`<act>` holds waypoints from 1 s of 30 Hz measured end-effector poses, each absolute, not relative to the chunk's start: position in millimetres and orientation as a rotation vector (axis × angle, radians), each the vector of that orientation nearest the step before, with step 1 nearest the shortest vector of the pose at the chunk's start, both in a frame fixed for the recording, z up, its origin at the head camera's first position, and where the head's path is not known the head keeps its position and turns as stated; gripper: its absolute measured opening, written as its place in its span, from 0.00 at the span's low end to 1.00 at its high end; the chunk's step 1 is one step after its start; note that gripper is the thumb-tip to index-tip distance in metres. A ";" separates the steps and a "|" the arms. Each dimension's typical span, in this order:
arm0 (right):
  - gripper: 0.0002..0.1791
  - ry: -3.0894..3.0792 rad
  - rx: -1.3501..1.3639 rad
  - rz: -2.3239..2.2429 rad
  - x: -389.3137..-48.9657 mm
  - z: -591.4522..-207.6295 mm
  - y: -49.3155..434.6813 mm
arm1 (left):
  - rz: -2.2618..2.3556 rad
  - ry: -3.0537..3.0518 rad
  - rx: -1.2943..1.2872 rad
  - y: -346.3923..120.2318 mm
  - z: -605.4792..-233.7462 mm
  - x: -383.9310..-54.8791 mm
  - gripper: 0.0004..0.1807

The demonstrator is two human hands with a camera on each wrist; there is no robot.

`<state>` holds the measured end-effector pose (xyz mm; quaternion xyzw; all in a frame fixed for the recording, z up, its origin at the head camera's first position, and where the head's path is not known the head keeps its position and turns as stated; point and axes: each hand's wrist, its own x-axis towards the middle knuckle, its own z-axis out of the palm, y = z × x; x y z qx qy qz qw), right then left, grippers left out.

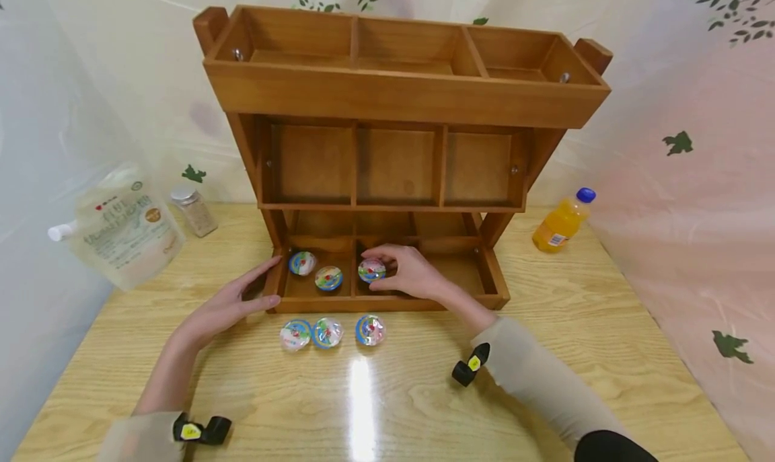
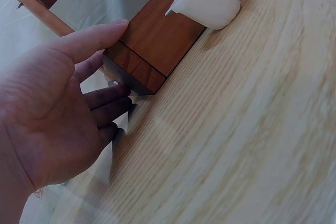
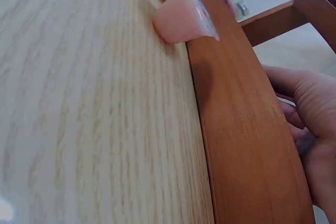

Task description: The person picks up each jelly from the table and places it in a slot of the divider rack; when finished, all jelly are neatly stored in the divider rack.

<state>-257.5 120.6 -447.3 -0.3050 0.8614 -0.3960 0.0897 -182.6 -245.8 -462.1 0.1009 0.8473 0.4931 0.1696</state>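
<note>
My right hand (image 1: 412, 272) pinches a jelly cup (image 1: 372, 270) with a pink and blue lid between thumb and fingers, inside the middle compartment of the wooden rack's bottom tier. In the right wrist view the rack's front board (image 3: 236, 103) hides the held cup and most of the fingers. At the tier's left end, my left hand (image 1: 227, 307) touches the wood with thumb and fingers extended. Two jelly cups (image 1: 329, 278) lie in the left compartment. On the table before the rack stand three more: two touching whitish ones (image 1: 327, 333) and a pink one (image 3: 178, 19).
The brown wooden rack (image 1: 399, 99) has three tiers, each divided into compartments. A spouted pouch (image 1: 127, 226) and a small lidded jar (image 1: 195, 212) stand on the left. An orange drink bottle (image 1: 560, 223) stands on the right. A printed curtain (image 1: 654, 200) surrounds the table.
</note>
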 end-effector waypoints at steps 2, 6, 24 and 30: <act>0.32 2.581 -0.909 -1.149 -256.7 -447.9 120.0 | 1.398 2.412 0.289 -245.9 -461.9 -182.9 0.42; 0.31 2.620 -0.924 -1.095 -256.0 -449.0 118.5 | 1.397 2.412 0.288 -246.3 -462.3 -183.3 0.42; 0.29 2.726 -0.929 -0.798 -251.7 -447.8 115.0 | 1.380 2.427 0.294 -246.3 -462.1 -183.4 0.43; 0.31 2.723 -0.920 -0.782 -250.6 -446.0 114.7 | 1.393 2.420 0.302 -246.2 -462.1 -183.5 0.42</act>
